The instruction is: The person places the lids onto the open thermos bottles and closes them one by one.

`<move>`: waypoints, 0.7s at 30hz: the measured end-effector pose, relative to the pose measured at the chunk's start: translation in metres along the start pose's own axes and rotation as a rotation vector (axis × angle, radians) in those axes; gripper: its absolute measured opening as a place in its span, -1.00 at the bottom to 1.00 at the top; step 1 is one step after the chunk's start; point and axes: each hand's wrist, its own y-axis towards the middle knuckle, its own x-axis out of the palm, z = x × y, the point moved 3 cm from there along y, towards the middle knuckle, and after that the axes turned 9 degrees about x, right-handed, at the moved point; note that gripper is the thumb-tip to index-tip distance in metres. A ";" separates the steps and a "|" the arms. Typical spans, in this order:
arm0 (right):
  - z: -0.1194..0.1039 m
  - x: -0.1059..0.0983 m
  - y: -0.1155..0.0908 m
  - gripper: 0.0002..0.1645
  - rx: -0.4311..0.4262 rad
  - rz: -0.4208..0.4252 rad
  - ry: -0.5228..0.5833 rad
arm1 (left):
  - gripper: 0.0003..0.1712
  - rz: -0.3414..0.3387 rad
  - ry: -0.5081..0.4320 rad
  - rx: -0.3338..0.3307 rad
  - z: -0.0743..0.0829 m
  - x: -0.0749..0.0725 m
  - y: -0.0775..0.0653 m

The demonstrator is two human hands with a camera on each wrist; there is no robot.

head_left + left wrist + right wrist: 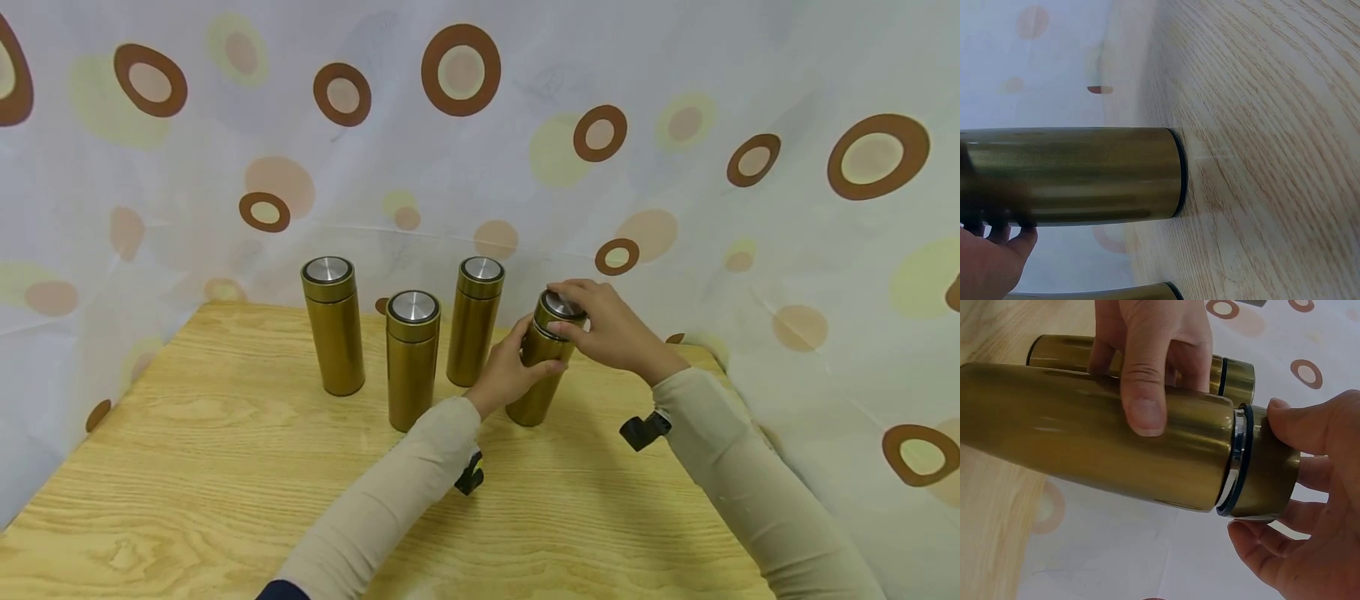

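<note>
My left hand (pixel 510 372) grips the upper body of the rightmost gold thermos flask (pixel 536 398), which stands on the table. My right hand (pixel 613 330) holds that flask's silver-topped lid (pixel 1270 472), thumb on one side and fingers on the other. In the right wrist view, a strip of shiny metal neck (pixel 1234 462) and a dark ring show between lid and body, and the lid sits slightly tilted. From the left wrist, the flask's lower body (pixel 1104 175) and dark base rim appear on the wood; its top is out of that view.
Three more gold flasks with lids on stand to the left: one far left (pixel 335 346), one nearer the front (pixel 412 379) and one behind my left hand (pixel 472 333). The wooden table (pixel 225 483) meets a circle-patterned cloth (pixel 405 150) at its back and sides.
</note>
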 end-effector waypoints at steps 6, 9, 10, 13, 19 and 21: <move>0.003 0.001 -0.001 -0.32 0.011 0.003 -0.026 | -0.01 0.003 0.002 0.007 -0.001 0.000 0.000; 0.003 0.000 -0.002 -0.29 0.031 -0.003 -0.048 | -0.01 0.002 -0.001 0.002 -0.002 0.000 0.000; 0.003 0.000 -0.002 -0.28 0.036 -0.007 -0.054 | -0.01 0.002 -0.002 0.000 -0.002 0.001 0.000; 0.003 -0.001 -0.002 -0.27 0.037 -0.018 -0.068 | -0.01 0.000 -0.007 -0.004 -0.003 0.001 0.000; -0.002 -0.002 0.000 -0.29 0.024 -0.039 -0.107 | -0.02 -0.002 -0.016 0.006 -0.002 0.001 0.000; -0.003 -0.003 0.000 -0.29 0.030 -0.042 -0.111 | -0.03 0.000 -0.016 0.010 -0.001 0.000 0.000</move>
